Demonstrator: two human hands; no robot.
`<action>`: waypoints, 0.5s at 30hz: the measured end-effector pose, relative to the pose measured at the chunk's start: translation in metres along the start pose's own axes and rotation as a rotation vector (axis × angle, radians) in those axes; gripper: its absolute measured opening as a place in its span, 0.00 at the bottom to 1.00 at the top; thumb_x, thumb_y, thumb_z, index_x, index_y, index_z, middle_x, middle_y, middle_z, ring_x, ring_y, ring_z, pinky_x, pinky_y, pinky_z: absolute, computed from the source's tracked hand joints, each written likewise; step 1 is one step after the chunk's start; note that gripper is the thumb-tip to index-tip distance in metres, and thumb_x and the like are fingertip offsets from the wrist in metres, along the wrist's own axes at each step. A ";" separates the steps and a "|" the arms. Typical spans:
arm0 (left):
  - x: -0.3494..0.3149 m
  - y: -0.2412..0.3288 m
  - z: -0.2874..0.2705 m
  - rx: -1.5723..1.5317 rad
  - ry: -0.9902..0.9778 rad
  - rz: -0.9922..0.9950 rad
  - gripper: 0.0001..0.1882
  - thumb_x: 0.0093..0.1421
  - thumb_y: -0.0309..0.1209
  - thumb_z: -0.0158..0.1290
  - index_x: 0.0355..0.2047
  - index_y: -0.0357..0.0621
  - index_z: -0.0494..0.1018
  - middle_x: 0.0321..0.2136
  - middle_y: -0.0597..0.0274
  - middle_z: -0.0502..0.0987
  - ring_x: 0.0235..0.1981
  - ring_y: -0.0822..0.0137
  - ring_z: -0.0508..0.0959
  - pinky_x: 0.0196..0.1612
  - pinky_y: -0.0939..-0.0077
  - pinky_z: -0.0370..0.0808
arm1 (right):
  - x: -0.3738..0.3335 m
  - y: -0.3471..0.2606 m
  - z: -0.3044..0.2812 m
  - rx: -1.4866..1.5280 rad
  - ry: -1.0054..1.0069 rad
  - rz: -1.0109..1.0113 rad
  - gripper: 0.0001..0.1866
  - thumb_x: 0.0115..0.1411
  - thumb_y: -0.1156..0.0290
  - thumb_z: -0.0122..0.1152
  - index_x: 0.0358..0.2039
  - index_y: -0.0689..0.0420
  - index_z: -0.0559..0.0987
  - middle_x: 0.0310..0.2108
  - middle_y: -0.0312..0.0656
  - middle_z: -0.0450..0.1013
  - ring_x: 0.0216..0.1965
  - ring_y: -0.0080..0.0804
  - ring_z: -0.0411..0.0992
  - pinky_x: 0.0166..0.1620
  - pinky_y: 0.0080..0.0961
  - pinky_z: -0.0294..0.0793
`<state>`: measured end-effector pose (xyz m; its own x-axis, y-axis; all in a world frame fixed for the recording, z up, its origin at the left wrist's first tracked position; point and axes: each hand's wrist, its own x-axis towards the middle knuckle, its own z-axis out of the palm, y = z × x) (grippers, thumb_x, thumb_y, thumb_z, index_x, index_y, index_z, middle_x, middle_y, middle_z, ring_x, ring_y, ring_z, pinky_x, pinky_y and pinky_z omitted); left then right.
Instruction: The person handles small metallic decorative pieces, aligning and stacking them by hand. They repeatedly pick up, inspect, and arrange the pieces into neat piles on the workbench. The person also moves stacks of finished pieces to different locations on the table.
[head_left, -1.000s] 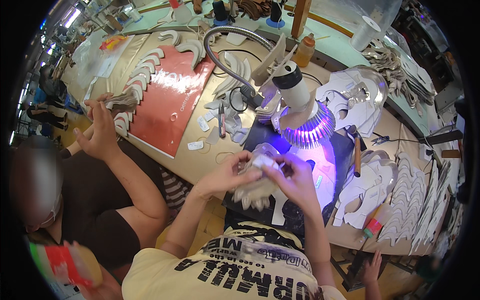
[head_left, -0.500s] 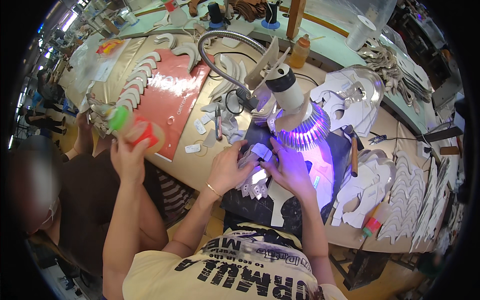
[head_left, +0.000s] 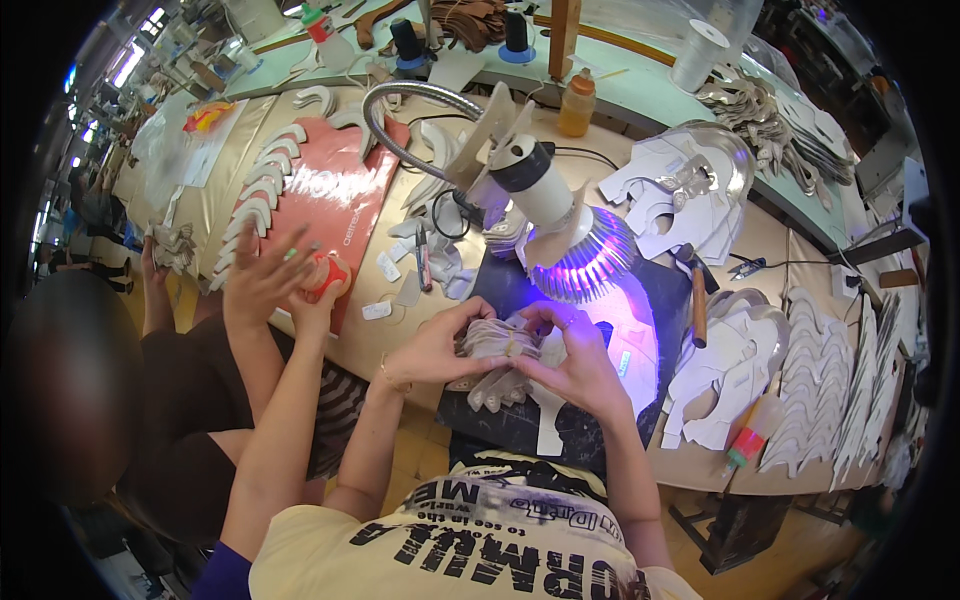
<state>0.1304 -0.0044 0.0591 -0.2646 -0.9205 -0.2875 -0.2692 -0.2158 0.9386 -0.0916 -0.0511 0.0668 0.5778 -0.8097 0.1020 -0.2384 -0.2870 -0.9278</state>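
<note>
Between my two hands is a bundle of pale, thin cut pieces (head_left: 492, 338), stacked with their layered edges showing. My left hand (head_left: 432, 348) grips its left side, thumb and fingers closed around it. My right hand (head_left: 580, 365) holds the other side, its thumb near the left one at the lower edge. Scalloped ends of the pieces hang below my fingers. Under the bundle lies a black board (head_left: 478, 425), with a white cut piece (head_left: 550, 430) on it. A lit lamp (head_left: 592, 262) casts violet light just beyond my right hand.
At left, other people's hands (head_left: 255, 285) are around a red-labelled bottle (head_left: 328, 278). A red sheet (head_left: 335, 180) bears a row of curved pieces (head_left: 265, 185). Rightward lie a hammer (head_left: 699, 305), white cut pieces (head_left: 715, 390) and a fallen bottle (head_left: 752, 435).
My hands have turned the bundle; its layered edges now face up and the pale tag on top no longer shows. At left, the bottle has moved right, and another hand is open beside it.
</note>
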 end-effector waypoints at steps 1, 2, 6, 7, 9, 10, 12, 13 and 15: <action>-0.001 0.000 0.002 -0.114 -0.006 -0.017 0.26 0.51 0.39 0.66 0.43 0.41 0.66 0.38 0.63 0.74 0.38 0.75 0.73 0.41 0.80 0.70 | -0.003 -0.003 -0.002 0.002 0.034 -0.009 0.30 0.44 0.65 0.73 0.49 0.57 0.75 0.37 0.45 0.73 0.43 0.41 0.72 0.48 0.34 0.69; -0.002 -0.001 0.003 -0.198 -0.034 0.008 0.26 0.51 0.37 0.66 0.43 0.42 0.65 0.38 0.64 0.74 0.39 0.76 0.73 0.41 0.80 0.70 | -0.006 -0.006 -0.006 -0.015 0.056 -0.053 0.30 0.44 0.65 0.74 0.48 0.57 0.75 0.37 0.45 0.73 0.43 0.41 0.72 0.49 0.34 0.69; -0.007 -0.004 0.000 -0.465 -0.162 0.127 0.26 0.50 0.30 0.66 0.43 0.43 0.62 0.41 0.64 0.75 0.40 0.79 0.73 0.42 0.81 0.70 | -0.021 -0.014 -0.023 0.051 0.148 -0.142 0.26 0.44 0.63 0.76 0.44 0.55 0.78 0.37 0.45 0.73 0.44 0.41 0.72 0.49 0.34 0.70; -0.007 -0.004 -0.001 -0.515 -0.193 0.178 0.26 0.50 0.29 0.66 0.43 0.44 0.62 0.41 0.63 0.75 0.40 0.79 0.73 0.42 0.81 0.70 | -0.025 -0.015 -0.027 0.096 0.173 -0.140 0.25 0.44 0.63 0.76 0.43 0.55 0.78 0.38 0.45 0.73 0.44 0.40 0.72 0.48 0.34 0.70; -0.006 -0.003 -0.002 -0.691 -0.296 0.213 0.23 0.49 0.24 0.64 0.41 0.44 0.61 0.44 0.57 0.76 0.43 0.75 0.74 0.46 0.80 0.71 | -0.032 -0.018 -0.031 0.069 0.217 -0.184 0.18 0.46 0.66 0.75 0.37 0.56 0.80 0.35 0.43 0.73 0.38 0.35 0.74 0.41 0.29 0.73; -0.005 -0.003 -0.001 -0.722 -0.301 0.240 0.23 0.49 0.23 0.63 0.40 0.44 0.61 0.45 0.56 0.76 0.44 0.74 0.74 0.46 0.79 0.71 | -0.036 -0.021 -0.032 0.071 0.215 -0.185 0.16 0.46 0.67 0.75 0.36 0.56 0.81 0.34 0.42 0.73 0.36 0.34 0.74 0.39 0.27 0.73; -0.003 -0.001 0.003 -0.748 -0.300 0.266 0.23 0.48 0.22 0.63 0.39 0.44 0.61 0.46 0.53 0.76 0.44 0.73 0.75 0.47 0.78 0.71 | -0.042 -0.026 -0.033 0.052 0.245 -0.256 0.13 0.47 0.72 0.74 0.35 0.55 0.82 0.31 0.39 0.74 0.30 0.30 0.74 0.34 0.23 0.73; -0.003 0.000 0.005 -0.742 -0.296 0.266 0.23 0.48 0.22 0.63 0.39 0.44 0.61 0.46 0.52 0.76 0.45 0.72 0.75 0.47 0.78 0.71 | -0.044 -0.029 -0.033 0.027 0.237 -0.253 0.13 0.47 0.71 0.74 0.35 0.55 0.82 0.31 0.39 0.73 0.31 0.30 0.74 0.33 0.23 0.73; -0.003 0.002 0.009 -0.730 -0.254 0.242 0.25 0.47 0.25 0.65 0.38 0.44 0.60 0.44 0.49 0.76 0.44 0.68 0.76 0.47 0.75 0.72 | -0.047 -0.033 -0.032 0.000 0.226 -0.236 0.14 0.46 0.70 0.74 0.35 0.54 0.82 0.31 0.39 0.73 0.31 0.30 0.74 0.33 0.23 0.73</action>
<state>0.1220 0.0011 0.0597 -0.4642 -0.8856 -0.0131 0.4711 -0.2594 0.8431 -0.1362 -0.0197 0.1045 0.4290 -0.8141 0.3913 -0.1189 -0.4803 -0.8690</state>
